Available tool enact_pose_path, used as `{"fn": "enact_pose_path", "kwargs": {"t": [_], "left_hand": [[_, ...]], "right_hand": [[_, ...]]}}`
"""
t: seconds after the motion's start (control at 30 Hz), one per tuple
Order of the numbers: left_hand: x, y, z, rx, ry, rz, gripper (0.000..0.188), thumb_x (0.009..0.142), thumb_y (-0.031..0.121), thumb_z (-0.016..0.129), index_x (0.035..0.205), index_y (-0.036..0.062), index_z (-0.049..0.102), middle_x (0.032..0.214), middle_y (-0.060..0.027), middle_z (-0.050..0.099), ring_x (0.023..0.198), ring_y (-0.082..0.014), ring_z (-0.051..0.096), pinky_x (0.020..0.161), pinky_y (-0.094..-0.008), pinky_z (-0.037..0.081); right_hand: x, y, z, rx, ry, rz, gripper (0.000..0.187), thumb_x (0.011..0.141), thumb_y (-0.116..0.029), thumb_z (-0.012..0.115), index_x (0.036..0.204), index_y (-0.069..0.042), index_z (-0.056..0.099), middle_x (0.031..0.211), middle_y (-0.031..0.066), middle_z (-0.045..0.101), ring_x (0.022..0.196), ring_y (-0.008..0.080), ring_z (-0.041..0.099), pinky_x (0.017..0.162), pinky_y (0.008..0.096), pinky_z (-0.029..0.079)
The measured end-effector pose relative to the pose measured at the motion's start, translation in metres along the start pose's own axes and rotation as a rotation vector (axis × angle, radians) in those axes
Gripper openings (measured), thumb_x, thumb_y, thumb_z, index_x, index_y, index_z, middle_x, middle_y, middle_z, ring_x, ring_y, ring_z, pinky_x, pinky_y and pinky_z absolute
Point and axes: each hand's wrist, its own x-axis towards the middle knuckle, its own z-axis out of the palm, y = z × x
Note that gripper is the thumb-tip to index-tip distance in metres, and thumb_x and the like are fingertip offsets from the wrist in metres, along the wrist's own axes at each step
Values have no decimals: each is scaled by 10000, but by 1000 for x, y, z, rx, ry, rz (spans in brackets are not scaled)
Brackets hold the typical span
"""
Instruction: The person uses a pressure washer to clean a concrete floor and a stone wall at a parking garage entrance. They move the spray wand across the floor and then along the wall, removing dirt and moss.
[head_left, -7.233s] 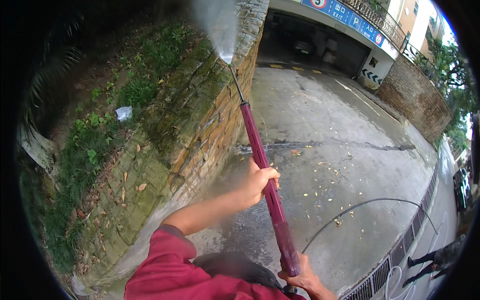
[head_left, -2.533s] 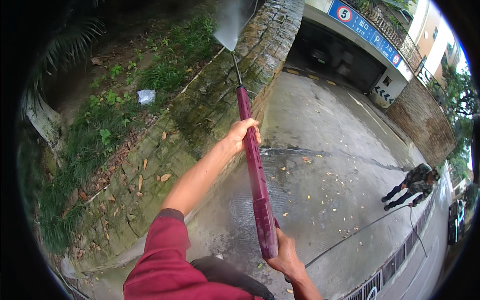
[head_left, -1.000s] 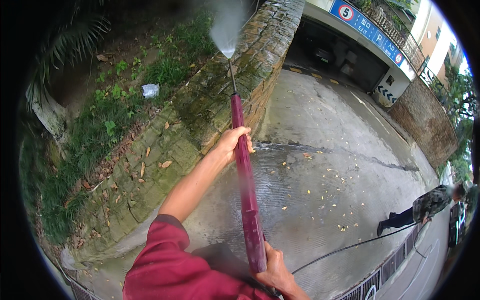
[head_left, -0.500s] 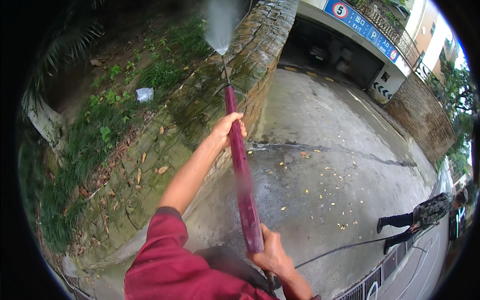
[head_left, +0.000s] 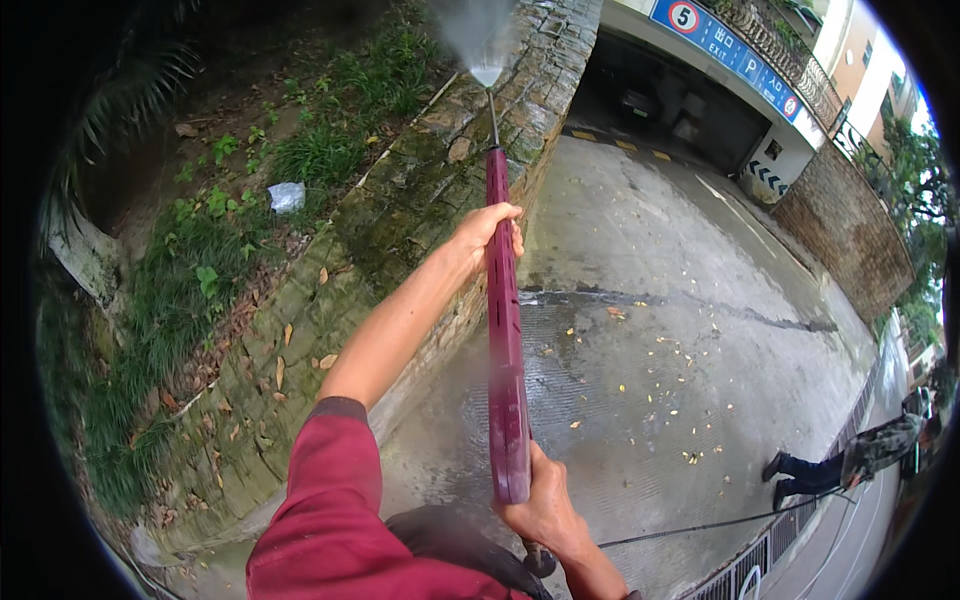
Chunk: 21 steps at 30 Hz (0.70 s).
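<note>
I held one maroon pressure-washer gun [head_left: 508, 360]: left hand [head_left: 490, 232] curled round its front, right hand [head_left: 547, 508] wrapped about its rear. Beyond my left hand, one spray fan [head_left: 478, 42] crossed one stone wall [head_left: 400, 215]; one co-worker [head_left: 868, 452] stood right of both hands.

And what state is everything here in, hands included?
Long maroon spray lance: held in both hands, spraying.
Left hand: closed around the lance's forward half.
Right hand: closed at its rear end.
White fan of water: spreading from the lance.
Mossy stone wall top: wet near the spray.
Grey concrete driveway: partly wet, leaf-strewn.
Silvery-white thin sheet: crumpled.
Wide dark garage entrance: open.
</note>
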Motion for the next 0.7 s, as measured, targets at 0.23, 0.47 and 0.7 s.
{"fn": "enact_pose_path", "kwargs": {"t": [0.23,0.47,0.7], "left_hand": [[55,18,-29,-26,5,-67,226,881,171,645,813,39,475,642,-54,524,471,-152,517,429,-305,496],[46,34,-69,-161,-21,-38,246,849,172,683,807,25,490,629,-81,534,462,-185,536,428,-329,505],[66,64,-68,-103,-66,-54,262,858,182,678,801,25,476,620,-75,517,475,-184,523,439,-330,492]], "right_hand": [[48,-10,24,40,39,40,343,683,13,602,1022,37,559,755,198,635,721,264,651,716,368,505],[58,-30,36,21,-56,54,332,730,-47,615,1030,78,549,844,287,653,861,409,669,771,420,502],[86,-32,52,7,-9,-15,326,754,-59,621,1032,94,546,832,310,640,867,433,660,777,441,495]]}}
